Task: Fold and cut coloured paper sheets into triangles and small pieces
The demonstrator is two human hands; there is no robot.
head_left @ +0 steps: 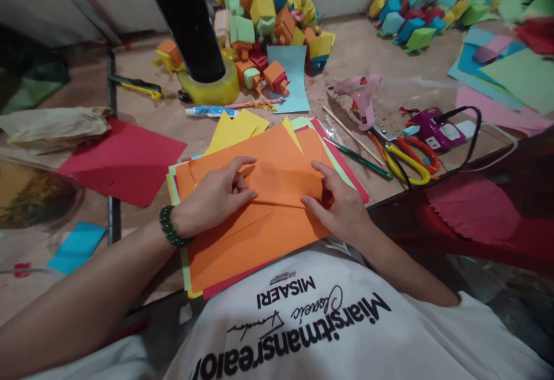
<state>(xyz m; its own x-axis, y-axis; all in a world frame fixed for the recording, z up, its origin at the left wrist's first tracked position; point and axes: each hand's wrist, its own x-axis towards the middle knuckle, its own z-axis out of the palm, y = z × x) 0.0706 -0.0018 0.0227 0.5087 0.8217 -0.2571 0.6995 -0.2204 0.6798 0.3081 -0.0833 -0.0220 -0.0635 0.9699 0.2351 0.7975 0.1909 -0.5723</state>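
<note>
Orange paper sheet (259, 224) partly folded, flap doubled over at middle, crease running left-right; lies flat atop stack of coloured paper sheets (341, 166) at table's near edge, pressed under both hands.

- orange sheet (259, 224): matt paper, smooth, creased along its folds
- red sheet (125, 161): matt paper, flat
- blue sheet (292, 80): thin paper, slightly curled, soft sheen
- folded boxes (259, 17): matt coloured paper, sharp edges
- tape roll (212, 89): glossy yellowish clear plastic
- glue gun (361, 94): pink plastic, smooth, slight shine
- scissors (407, 158): red and yellow glossy plastic handles, metal blades
- stick (350, 135): bare pale wood, matt
- bracelet (168, 227): dark green beads, polished, glossy
- tabletop (367, 51): brown matt board, dusty, rough-looking
- shirt (346, 334): white cloth, matt, black print
- brown bag (52, 126): crumpled, dull paper
</note>
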